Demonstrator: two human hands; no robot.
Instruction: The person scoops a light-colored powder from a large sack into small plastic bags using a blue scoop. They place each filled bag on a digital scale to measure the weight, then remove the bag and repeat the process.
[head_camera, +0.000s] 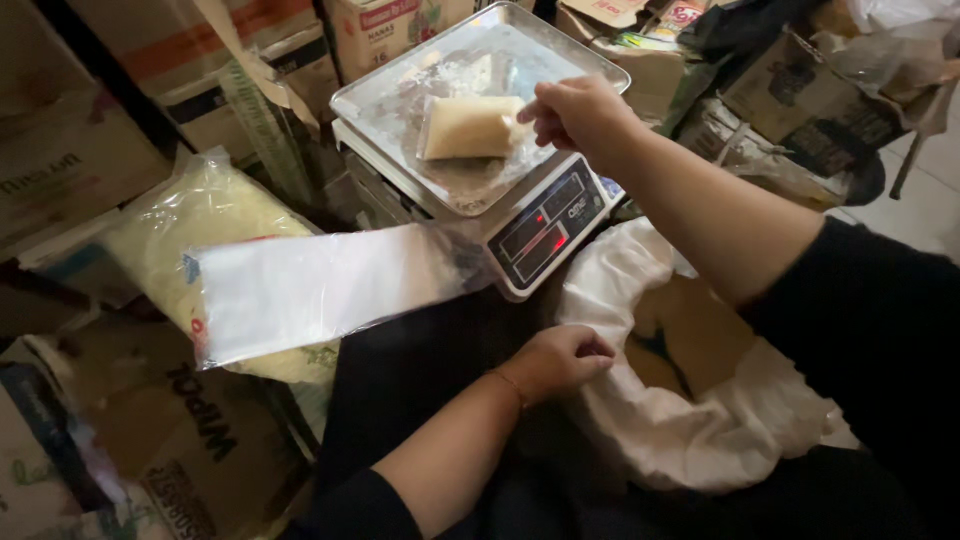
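A small clear bag of pale yellow powder (465, 128) lies on the steel tray (380, 95) of a digital scale (550, 225) whose red display is lit. My right hand (580, 112) reaches over the tray and pinches the bag's right edge. My left hand (555, 362) is closed on the rolled rim of a large white sack (680, 430), which stands open below the scale with brownish contents inside. An empty clear plastic bag (310, 290) stretches flat to the left of the scale.
A big clear bag of yellowish goods (190, 215) sits at the left behind the empty bag. Cardboard boxes (70, 150) crowd the left side and the back (800, 100). More printed sacks (200, 440) lie at the lower left.
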